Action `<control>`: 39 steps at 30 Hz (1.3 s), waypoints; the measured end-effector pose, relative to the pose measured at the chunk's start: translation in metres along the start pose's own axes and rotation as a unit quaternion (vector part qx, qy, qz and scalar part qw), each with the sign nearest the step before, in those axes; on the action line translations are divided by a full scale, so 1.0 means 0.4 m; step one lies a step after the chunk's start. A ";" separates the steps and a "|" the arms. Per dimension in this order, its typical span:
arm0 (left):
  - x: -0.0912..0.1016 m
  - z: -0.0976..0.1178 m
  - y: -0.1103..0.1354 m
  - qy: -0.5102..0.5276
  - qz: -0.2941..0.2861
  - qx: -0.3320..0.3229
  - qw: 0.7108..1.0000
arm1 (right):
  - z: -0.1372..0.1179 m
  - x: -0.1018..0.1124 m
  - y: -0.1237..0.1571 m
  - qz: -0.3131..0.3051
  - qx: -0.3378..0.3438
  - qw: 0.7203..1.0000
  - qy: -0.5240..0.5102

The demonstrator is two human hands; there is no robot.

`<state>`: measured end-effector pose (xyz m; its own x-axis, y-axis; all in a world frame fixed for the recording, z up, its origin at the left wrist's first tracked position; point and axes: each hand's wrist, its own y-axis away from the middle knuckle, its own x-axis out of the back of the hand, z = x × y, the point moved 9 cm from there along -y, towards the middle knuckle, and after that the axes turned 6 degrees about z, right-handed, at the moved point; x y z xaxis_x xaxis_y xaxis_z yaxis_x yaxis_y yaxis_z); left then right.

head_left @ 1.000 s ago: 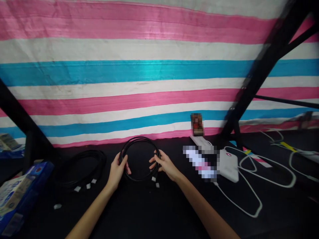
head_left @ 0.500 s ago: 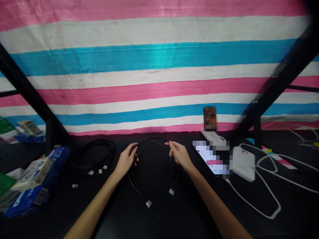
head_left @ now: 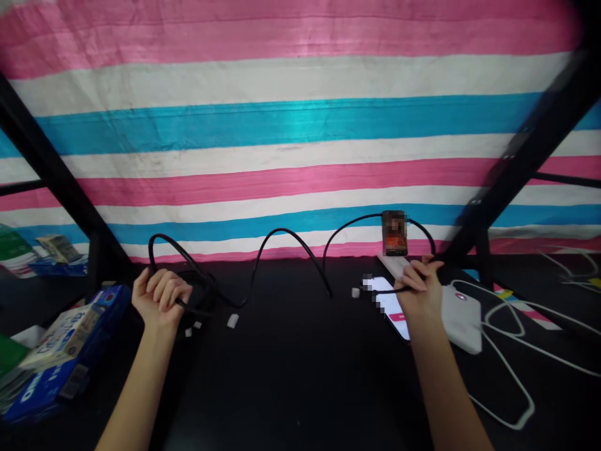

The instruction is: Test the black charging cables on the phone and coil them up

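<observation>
A black cable (head_left: 282, 231) runs in loose waves between my two hands, above the dark tabletop. My left hand (head_left: 163, 293) is closed round it on the left, and a short end with a pale connector (head_left: 233, 321) sticks out towards the middle. On the right, my right hand (head_left: 420, 285) grips the cable with fingers curled. The other pale connector (head_left: 355, 292) points inward from that hand, over the lit phone (head_left: 392, 307). Behind my left hand lies a coil of black cable, mostly hidden, with small pale ends (head_left: 188, 332) showing.
A blue box (head_left: 44, 385) with a smaller pale box (head_left: 59, 338) on it lies at left. At right are a white power bank (head_left: 462, 319) and white cords (head_left: 502, 419). Black frame bars (head_left: 526, 144) slant up both sides before a striped sheet (head_left: 291, 119).
My hands have moved far apart, left and right. The cable, looped between them before, is now stretched into loose waves. My right hand has come over the phone and power bank.
</observation>
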<state>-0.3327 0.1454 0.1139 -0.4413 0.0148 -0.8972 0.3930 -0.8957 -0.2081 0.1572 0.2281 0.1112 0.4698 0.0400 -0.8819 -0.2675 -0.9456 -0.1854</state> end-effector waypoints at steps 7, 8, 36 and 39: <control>-0.007 -0.005 0.011 0.009 -0.016 0.000 1.000 | -0.024 -0.026 0.017 -0.060 -0.055 0.985 -0.154; -0.008 -0.012 0.010 -0.010 -0.017 0.003 1.000 | -0.018 -0.038 0.020 -0.073 -0.062 0.983 -0.159; -0.003 -0.372 0.135 -0.502 0.009 0.085 0.861 | 0.399 -0.048 0.214 -0.046 -0.108 0.867 0.485; -0.009 -0.359 0.131 -0.489 0.010 0.080 0.869 | 0.383 -0.061 0.205 -0.051 -0.086 0.866 0.490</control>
<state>-0.1950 0.1623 0.0503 -0.9406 -0.3158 -0.1245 0.3257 -0.9430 -0.0687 -0.0049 0.1989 0.0510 0.9945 -0.0878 -0.0572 -0.0931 -0.9907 -0.0993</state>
